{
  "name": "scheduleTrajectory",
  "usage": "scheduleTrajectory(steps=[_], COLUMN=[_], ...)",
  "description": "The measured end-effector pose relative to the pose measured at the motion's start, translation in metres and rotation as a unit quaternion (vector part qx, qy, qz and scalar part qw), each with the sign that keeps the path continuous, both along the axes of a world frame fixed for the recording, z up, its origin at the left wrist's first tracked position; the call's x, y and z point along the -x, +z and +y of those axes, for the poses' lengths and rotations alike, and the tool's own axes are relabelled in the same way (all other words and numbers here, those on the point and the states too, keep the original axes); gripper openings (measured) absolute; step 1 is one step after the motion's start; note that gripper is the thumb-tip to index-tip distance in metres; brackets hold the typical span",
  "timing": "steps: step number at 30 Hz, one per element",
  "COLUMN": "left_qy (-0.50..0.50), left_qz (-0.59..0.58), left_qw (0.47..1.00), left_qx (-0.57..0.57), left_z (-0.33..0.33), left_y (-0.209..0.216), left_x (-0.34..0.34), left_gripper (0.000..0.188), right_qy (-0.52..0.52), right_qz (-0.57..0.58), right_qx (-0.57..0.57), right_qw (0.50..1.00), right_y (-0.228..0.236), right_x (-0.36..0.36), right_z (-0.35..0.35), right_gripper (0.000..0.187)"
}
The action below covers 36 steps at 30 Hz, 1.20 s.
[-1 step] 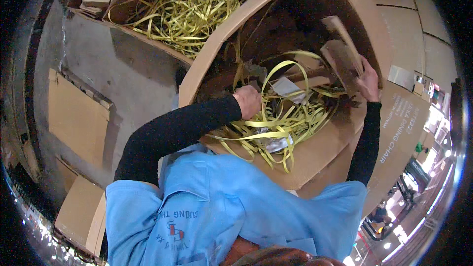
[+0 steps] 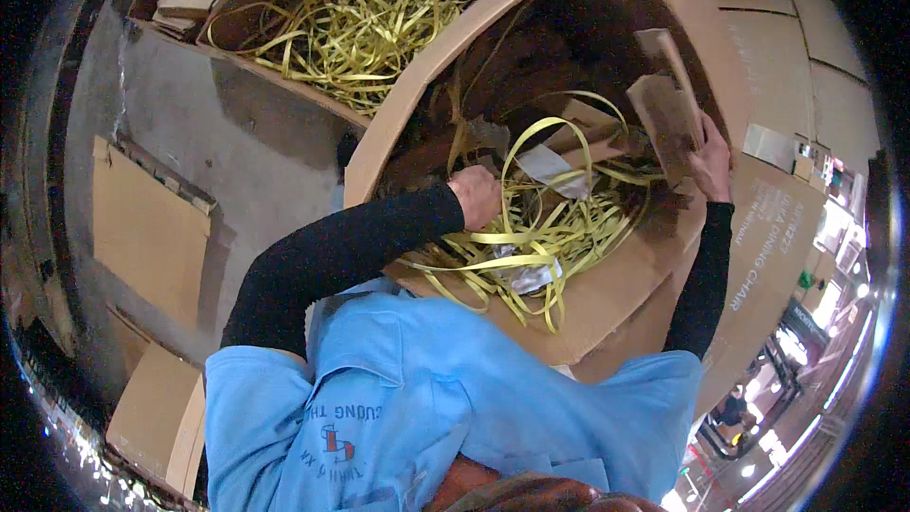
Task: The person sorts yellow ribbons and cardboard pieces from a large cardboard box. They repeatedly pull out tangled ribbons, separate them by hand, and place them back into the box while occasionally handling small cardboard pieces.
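Nearest is a light blue shirt [image 2: 408,398], with two black sleeves [image 2: 355,251] reaching forward over a large cardboard box [image 2: 607,296]. Inside, toward five o'clock, lies a loose tangle of yellow straps [image 2: 592,239], flat, narrow and shiny, looping over one another; one big loop stands up at one o'clock. Just beside the tangle, near the centre, the left hand [image 2: 476,197] is curled with its knuckles up; its fingertips are hidden, so I cannot tell whether it grips a strap. Between two and three o'clock, the right hand [image 2: 713,163] grips a cardboard piece [image 2: 666,118], brown and stiff, seemingly bent into a wide panel and a narrow one, held tilted by the box's inner wall.

Amid the straps, two pale scraps [image 2: 553,171] stand out, at one and five o'clock; the straps are too tangled to count. Two flat cardboard sheets [image 2: 152,228] lie on the floor [image 2: 171,90], at nine and eight o'clock. Farther off, at eleven o'clock, one second box [image 2: 284,81] holds another heap of yellow straps, with several cardboard offcuts [image 2: 187,6] at ten o'clock.
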<state>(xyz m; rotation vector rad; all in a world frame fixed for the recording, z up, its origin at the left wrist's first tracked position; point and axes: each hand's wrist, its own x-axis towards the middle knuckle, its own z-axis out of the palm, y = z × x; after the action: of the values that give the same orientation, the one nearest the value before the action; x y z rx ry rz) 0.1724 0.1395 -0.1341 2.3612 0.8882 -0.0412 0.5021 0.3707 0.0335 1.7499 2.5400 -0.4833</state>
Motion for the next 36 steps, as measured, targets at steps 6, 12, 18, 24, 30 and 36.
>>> scheduleTrajectory(steps=[6,12,18,24,30,36], left_qy=[-0.011,-0.03,0.004,-0.001,0.206,0.0], left_qz=[0.022,0.012,-0.077,-0.011,-0.191,-0.003], left_qw=[0.999,0.998,0.995,0.998,0.938,1.0], left_qx=[-0.036,-0.053,-0.068,-0.06,-0.201,-0.027], left_z=[0.009,0.007,0.016,0.019,0.007,0.016], left_y=[0.007,0.008,0.007,-0.001,-0.003,-0.003], left_x=[0.0,-0.003,-0.011,-0.028,-0.017,-0.036], left_gripper=[0.014,0.016,0.01,0.018,0.014,0.037], right_qy=[-0.12,-0.137,-0.185,-0.166,-0.177,-0.236], right_qz=[0.138,0.354,0.574,0.605,0.587,0.645], right_qx=[-0.071,-0.103,0.036,0.184,0.226,0.189], right_qw=[0.981,0.919,0.797,0.756,0.757,0.702], right_y=[0.068,0.125,0.152,0.149,0.134,0.113], right_x=[0.004,0.009,0.034,0.105,0.139,0.169], right_z=[-0.025,-0.032,-0.021,-0.033,-0.053,-0.065], right_gripper=[0.055,0.039,0.041,0.05,0.059,0.051])
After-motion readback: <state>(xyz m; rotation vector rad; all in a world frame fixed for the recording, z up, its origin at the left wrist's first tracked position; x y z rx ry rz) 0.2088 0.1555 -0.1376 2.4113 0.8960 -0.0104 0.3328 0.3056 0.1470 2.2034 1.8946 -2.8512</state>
